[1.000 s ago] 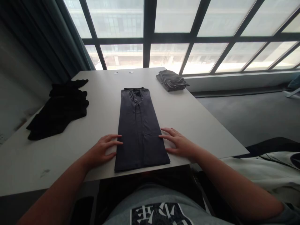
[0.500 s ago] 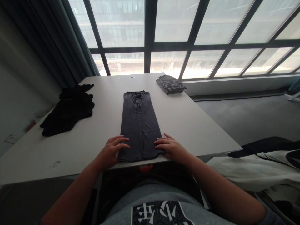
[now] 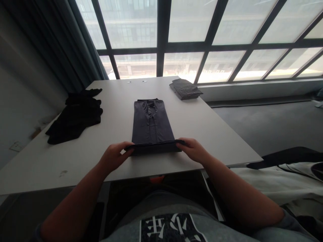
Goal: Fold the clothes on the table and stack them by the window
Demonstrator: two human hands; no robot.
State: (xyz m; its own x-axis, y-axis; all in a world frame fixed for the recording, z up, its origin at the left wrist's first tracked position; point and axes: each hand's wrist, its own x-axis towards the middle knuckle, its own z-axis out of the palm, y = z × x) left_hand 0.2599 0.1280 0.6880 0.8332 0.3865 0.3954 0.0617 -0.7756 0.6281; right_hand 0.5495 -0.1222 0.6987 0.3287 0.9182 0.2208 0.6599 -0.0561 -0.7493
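Note:
A dark grey shirt [image 3: 153, 126] lies folded into a narrow strip on the white table, its buttoned collar pointing away from me. The near end of the shirt is lifted and turned up toward the collar. My left hand [image 3: 114, 155] pinches that raised hem at its left corner, while my right hand [image 3: 193, 150] grips the right corner. Both thumbs sit on the near side of the cloth, and the fingers behind the hem are partly hidden.
A crumpled black garment [image 3: 75, 117] lies on the table's left side. Folded striped clothes [image 3: 186, 89] rest at the far right corner of the white table [image 3: 207, 137]. Pale cloth [image 3: 285, 181] is heaped right of the table, and windows stand behind it.
Both hands were lying on the flat lower end of the shirt. Now they hold its hem, which has come up off the table and moved away from me toward the collar.

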